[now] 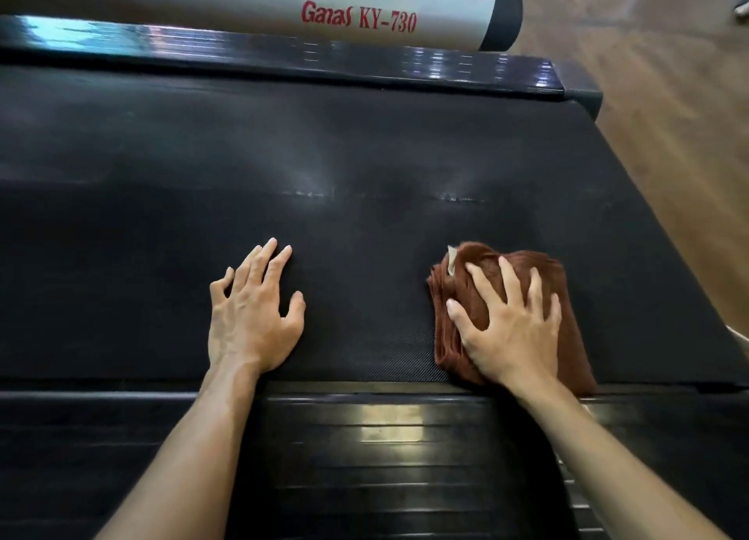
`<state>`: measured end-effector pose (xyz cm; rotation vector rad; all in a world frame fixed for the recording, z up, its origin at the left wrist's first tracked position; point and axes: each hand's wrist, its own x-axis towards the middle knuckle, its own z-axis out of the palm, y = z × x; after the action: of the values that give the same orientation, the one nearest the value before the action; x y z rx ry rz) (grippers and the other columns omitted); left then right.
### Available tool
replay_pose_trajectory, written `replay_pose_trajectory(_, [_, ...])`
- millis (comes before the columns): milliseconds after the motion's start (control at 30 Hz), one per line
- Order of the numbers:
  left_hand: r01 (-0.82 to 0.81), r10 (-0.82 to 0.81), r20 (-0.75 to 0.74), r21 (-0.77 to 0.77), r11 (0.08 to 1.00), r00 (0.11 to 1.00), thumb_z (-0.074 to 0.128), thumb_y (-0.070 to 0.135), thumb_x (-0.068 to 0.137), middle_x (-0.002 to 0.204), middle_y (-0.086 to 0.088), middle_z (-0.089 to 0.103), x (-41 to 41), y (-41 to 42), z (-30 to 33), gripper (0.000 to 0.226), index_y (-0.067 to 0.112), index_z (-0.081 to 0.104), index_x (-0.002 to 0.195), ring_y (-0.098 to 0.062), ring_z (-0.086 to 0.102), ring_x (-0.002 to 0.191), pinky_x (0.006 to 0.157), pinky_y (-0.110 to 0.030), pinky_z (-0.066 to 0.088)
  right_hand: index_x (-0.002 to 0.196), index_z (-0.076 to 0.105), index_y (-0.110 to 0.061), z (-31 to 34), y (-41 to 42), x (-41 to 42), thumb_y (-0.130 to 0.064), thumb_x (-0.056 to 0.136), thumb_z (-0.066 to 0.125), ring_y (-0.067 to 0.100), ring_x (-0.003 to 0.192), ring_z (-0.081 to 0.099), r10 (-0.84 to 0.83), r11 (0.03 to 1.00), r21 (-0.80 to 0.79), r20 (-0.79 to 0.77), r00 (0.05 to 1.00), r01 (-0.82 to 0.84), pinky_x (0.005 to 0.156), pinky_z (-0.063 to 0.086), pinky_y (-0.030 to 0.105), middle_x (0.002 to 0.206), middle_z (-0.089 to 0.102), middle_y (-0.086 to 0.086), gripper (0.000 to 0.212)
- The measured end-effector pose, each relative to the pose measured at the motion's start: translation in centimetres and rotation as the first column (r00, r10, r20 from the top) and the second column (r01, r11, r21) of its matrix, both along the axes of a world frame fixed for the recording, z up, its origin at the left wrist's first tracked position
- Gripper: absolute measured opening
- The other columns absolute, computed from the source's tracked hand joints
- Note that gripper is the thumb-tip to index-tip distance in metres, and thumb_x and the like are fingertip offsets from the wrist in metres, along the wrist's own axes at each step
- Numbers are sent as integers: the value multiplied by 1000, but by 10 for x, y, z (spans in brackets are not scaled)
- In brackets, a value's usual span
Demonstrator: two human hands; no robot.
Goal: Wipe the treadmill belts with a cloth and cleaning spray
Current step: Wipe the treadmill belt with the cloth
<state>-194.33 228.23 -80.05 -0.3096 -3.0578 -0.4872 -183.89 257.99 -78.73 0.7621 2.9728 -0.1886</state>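
Observation:
A wide black treadmill belt [283, 167] fills most of the view. A folded brown cloth [563, 337] lies on the belt at its near right, partly over the near side rail. My right hand [510, 329] presses down on the cloth with fingers spread. To its left, my left hand [253, 312] rests flat on the bare belt, fingers straight and slightly apart. Two faint wet streaks [316, 193] shine on the belt beyond the hands. No spray bottle is in view.
A ribbed black side rail [364, 438] runs along the near edge and another rail [283, 53] along the far edge. Behind it lies a grey frame tube [243, 8] with red lettering. Wooden floor [668, 114] lies to the right.

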Motion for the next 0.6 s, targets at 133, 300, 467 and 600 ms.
replay_pose_trajectory(133, [4, -4, -9, 1, 1000, 1000, 52, 39, 97, 168, 11, 18, 0, -1, -1, 65, 31, 30, 158, -6, 10, 156, 123, -39, 11, 156, 26, -55, -3, 3, -10, -80, 88, 19, 32, 158, 3, -23, 1000, -1, 20, 1000, 23, 126, 5, 59, 172, 11, -10, 73])
replay_pose_trajectory(300, [5, -5, -16, -4, 1000, 1000, 53, 38, 97, 168, 12, 18, 0, -1, -4, 65, 31, 31, 158, -6, 11, 156, 123, -40, 12, 158, 25, -51, -3, 30, -95, -77, 94, 29, 34, 159, -1, -77, 996, -50, 4, 997, 77, 126, -1, 60, 173, 8, -7, 69])
replay_pose_trajectory(467, [9, -9, -26, -16, 1000, 1000, 41, 46, 94, 168, 12, 19, -1, -2, -5, 66, 32, 31, 157, -6, 13, 155, 122, -39, 12, 162, 21, -47, 8, 57, -174, -77, 96, 27, 36, 159, -5, -58, 991, -114, 49, 997, 63, 125, -3, 61, 174, 3, -4, 73])
replay_pose_trajectory(600, [14, -14, -24, -14, 1000, 1000, 36, 48, 91, 168, 12, 18, -1, 0, -2, 69, 32, 30, 158, -6, 12, 155, 122, -38, 11, 162, 20, -46, 6, 55, -157, -80, 96, 21, 35, 159, -4, -22, 995, -98, 35, 999, 25, 126, -3, 61, 174, 4, -3, 74])
